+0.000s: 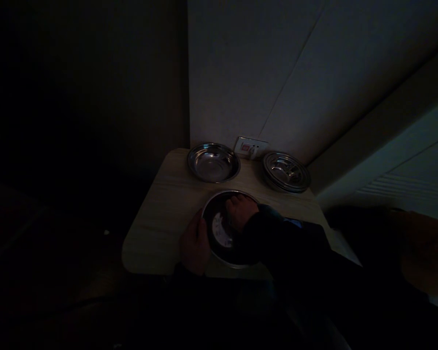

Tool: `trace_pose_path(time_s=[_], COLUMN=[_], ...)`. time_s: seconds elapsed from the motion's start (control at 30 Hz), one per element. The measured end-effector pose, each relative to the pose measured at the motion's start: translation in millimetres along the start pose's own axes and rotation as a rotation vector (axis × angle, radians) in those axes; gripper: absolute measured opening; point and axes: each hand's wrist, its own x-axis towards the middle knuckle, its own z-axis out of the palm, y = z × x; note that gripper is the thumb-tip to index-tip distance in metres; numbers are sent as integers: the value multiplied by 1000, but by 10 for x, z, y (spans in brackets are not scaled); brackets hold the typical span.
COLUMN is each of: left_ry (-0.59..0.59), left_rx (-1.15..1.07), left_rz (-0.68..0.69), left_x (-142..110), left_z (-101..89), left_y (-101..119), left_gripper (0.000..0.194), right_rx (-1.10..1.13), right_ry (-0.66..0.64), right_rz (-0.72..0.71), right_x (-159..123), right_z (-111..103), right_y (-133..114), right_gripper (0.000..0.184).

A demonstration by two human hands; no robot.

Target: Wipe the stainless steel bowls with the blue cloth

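Observation:
A round metal bowl (219, 193) with a dark inside and a pale patch on its bottom rests near the front of a small wooden table. Gripping the left side of its rim is my left hand (195, 245), thumb along the edge. My right hand (241, 211) reaches into the bowl at its far right side, with the fingers curled closed against the inner wall. What those fingers hold, if anything, is too dark to make out. My right sleeve hides the bowl's right part.
An empty shiny metal bowl (213, 164) stands at the table's back left. Several stacked metal bowls (286, 171) are at the back right. Between them, a socket (251, 147) with a plug sits on the wall. A dark object (312, 231) lies right of my arm on the table (149, 238).

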Motion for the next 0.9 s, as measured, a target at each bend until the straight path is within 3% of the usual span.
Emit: trace_pose_path(time_s=[0.2, 0.33, 0.4, 0.5, 0.6, 0.67, 0.83, 0.9], left_ry=[36, 32, 5, -23, -33, -63, -93, 22], left_rx=[19, 17, 16, 3, 1, 10, 173, 251], left_rz=[-36, -36, -43, -53, -56, -65, -22, 93], left_x=[-2, -1, 1, -5, -11, -3, 8, -43], left_z=[10, -3, -13, -14, 1, -4, -180, -272], left_y=[-5, 15, 25, 21, -8, -20, 117, 260], left_gripper=[34, 33, 33, 35, 37, 39, 51, 54], right_rx=[78, 125, 156, 412, 780, 971, 1279, 1360], right_ry=[-75, -260, -274, -66, 238, 357, 445, 447], right_rz=[-266, -413, -421, -323, -75, 73, 205, 244], right_x=[-124, -385, -492, -622, -728, -774, -788, -769], right_z=[-76, -89, -125, -233, -339, -371, -354, -351], right_y=[-233, -140, -15, 205, 394, 471, 463, 402], right_gripper=[21, 19, 16, 17, 18, 19, 25, 31])
